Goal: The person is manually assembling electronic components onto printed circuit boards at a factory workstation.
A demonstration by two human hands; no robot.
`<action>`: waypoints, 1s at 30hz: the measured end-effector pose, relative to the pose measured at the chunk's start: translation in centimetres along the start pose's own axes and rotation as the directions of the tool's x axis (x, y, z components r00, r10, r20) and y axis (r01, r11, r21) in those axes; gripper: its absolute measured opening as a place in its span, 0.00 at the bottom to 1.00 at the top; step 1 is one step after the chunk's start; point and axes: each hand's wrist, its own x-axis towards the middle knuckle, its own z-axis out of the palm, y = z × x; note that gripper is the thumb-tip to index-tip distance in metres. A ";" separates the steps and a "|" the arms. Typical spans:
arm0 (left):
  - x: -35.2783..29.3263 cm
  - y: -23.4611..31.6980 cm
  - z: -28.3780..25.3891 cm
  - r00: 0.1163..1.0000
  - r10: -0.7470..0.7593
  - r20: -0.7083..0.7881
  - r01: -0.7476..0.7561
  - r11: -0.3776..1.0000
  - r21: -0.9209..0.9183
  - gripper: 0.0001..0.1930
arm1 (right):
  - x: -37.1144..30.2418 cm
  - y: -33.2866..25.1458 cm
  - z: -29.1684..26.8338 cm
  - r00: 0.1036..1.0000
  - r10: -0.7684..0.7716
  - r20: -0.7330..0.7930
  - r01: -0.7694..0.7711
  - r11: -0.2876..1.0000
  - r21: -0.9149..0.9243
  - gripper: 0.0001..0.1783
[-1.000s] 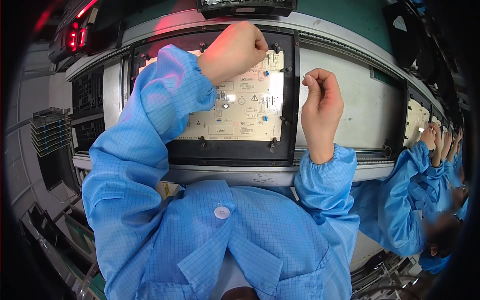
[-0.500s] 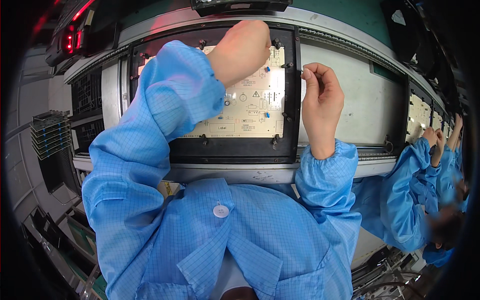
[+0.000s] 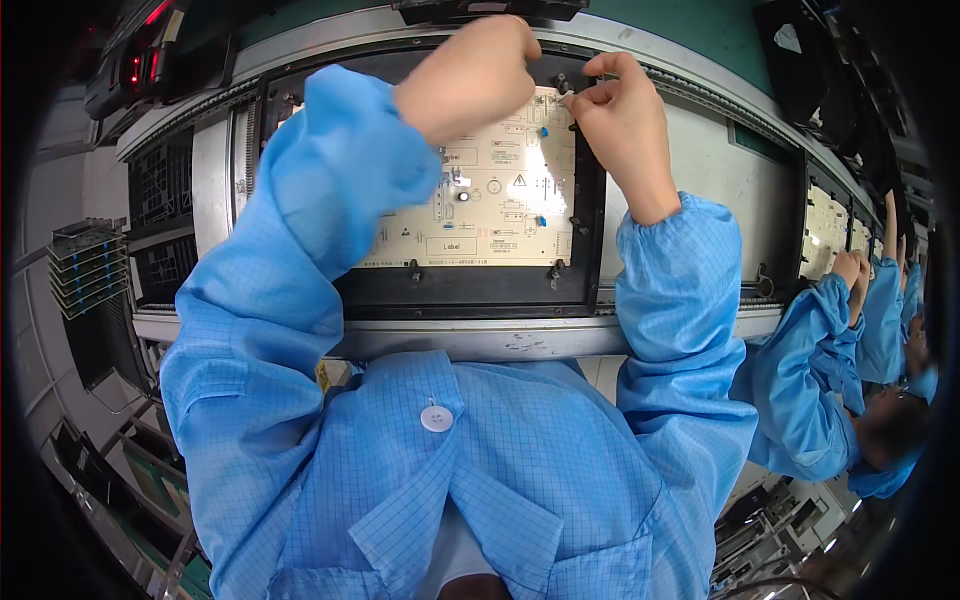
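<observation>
A cream printed circuit board [image 3: 480,215] with small blue and dark parts sits in a black carrier frame [image 3: 480,305]. Above the board's far edge is my left hand [image 3: 472,80], its fingers curled and slightly smeared; the fingertips are turned away and what they hold is hidden. My right hand [image 3: 630,125] reaches to the board's far right corner, thumb and forefinger pinched together just over it. Something tiny may be between those fingertips, too small to name. A blue disc-shaped part [image 3: 543,222] stands on the board's right side.
The carrier lies on a conveyor with metal rails [image 3: 480,340]. Farther right, more boards [image 3: 832,228] lie along the line, with co-workers' blue sleeves [image 3: 800,385] beside them. A rack of stacked boards [image 3: 90,265] stands at left; a device with red lights [image 3: 140,60] is at far left.
My right hand has moved up and left, from beside the carrier to the board's far right corner. My left hand has shifted slightly away from me. The whole view has moved a little.
</observation>
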 end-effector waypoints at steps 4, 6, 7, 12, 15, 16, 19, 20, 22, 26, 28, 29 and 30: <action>-1.4 -1.8 -2.7 0.993 -0.078 0.086 0.110 0.872 -0.477 0.12 | 0.6 -0.2 0.3 0.999 0.038 0.006 -0.038 0.998 -0.054 0.21; -2.6 -1.2 -3.8 0.989 -0.124 0.078 0.146 0.868 -0.475 0.18 | 0.8 0.1 0.3 0.998 0.066 0.015 -0.065 0.994 -0.083 0.23; -2.9 -1.3 -3.6 0.989 -0.123 0.081 0.146 0.866 -0.479 0.18 | 1.0 0.4 0.4 0.997 0.073 -0.008 -0.073 0.990 -0.121 0.22; -3.3 -2.7 -3.6 0.995 -0.082 0.058 0.096 0.939 -0.330 0.19 | 0.0 -1.8 1.3 0.996 -0.046 -0.073 0.019 0.943 -0.332 0.18; -3.5 -2.3 -4.4 0.987 -0.120 0.106 0.143 0.958 -0.250 0.15 | -1.2 -2.6 1.7 0.992 -0.075 -0.099 0.023 0.897 -0.442 0.15; -3.6 -2.5 -4.5 0.987 -0.122 0.100 0.144 0.958 -0.248 0.15 | -1.9 -2.5 1.8 0.959 -0.252 -0.130 0.169 0.877 -0.450 0.13; -3.8 -3.2 -4.7 0.990 -0.124 0.070 0.137 0.958 -0.252 0.11 | -4.0 -3.0 2.3 0.895 -0.445 -0.003 0.427 0.861 -0.275 0.09; -3.5 -3.3 -4.7 0.989 -0.114 0.090 0.131 0.967 -0.217 0.11 | -4.5 -3.2 2.8 0.868 -0.478 0.136 0.490 0.868 -0.076 0.08; -3.3 -3.2 -4.6 0.988 -0.101 0.113 0.121 0.976 -0.181 0.10 | -5.1 -3.2 4.1 0.858 -0.490 0.155 0.500 0.866 -0.031 0.08; -3.4 -3.1 -3.7 0.995 -0.080 0.066 0.092 0.974 -0.207 0.08 | -5.9 -2.8 5.5 0.851 -0.496 0.172 0.503 0.864 0.003 0.07; -3.1 -3.3 -3.6 0.993 -0.071 0.091 0.095 0.952 -0.291 0.07 | -6.2 -3.2 5.8 0.861 -0.477 0.176 0.485 0.875 -0.005 0.07; -3.0 -3.3 -3.4 0.991 -0.058 0.117 0.091 0.950 -0.300 0.08 | -6.3 -3.3 5.8 0.867 -0.467 0.174 0.476 0.880 -0.009 0.06; -2.8 -3.3 -3.2 0.989 -0.044 0.143 0.087 0.948 -0.307 0.08 | -6.4 -3.4 5.8 0.873 -0.457 0.172 0.466 0.885 -0.013 0.06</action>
